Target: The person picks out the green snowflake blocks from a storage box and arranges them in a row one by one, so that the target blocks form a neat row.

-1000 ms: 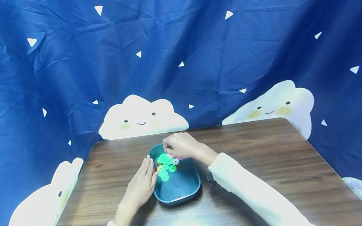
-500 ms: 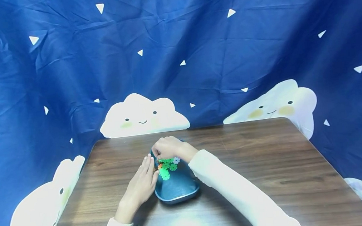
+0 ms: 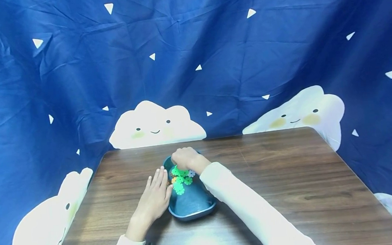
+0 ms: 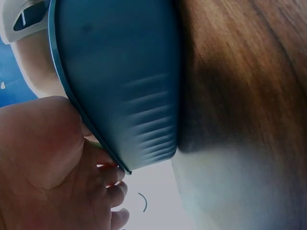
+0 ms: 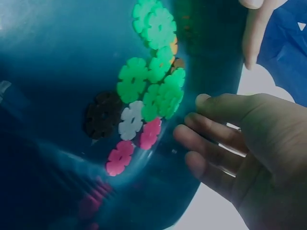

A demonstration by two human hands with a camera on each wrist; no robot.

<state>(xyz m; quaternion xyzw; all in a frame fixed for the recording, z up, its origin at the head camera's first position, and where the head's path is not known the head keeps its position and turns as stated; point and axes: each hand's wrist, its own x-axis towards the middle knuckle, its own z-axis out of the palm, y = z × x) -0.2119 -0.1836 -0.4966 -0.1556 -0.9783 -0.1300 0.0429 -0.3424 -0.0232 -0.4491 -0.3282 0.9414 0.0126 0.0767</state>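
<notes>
Your right hand [image 3: 186,158] shifts slightly right, fingers loosely bent, empty; left hand [image 3: 154,197] straight-fingered at blue tray [image 3: 191,202]; flower discs [image 5: 151,98] remain inside.

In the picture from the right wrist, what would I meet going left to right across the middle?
A dark, flower-shaped disc, then a pale, whitish flower-shaped disc, then the upper bright pink flower-shaped disc, then the person's bare right hand.

right hand [image 3: 186,158] shifted, left hand [image 3: 154,198] spread wider.
</notes>
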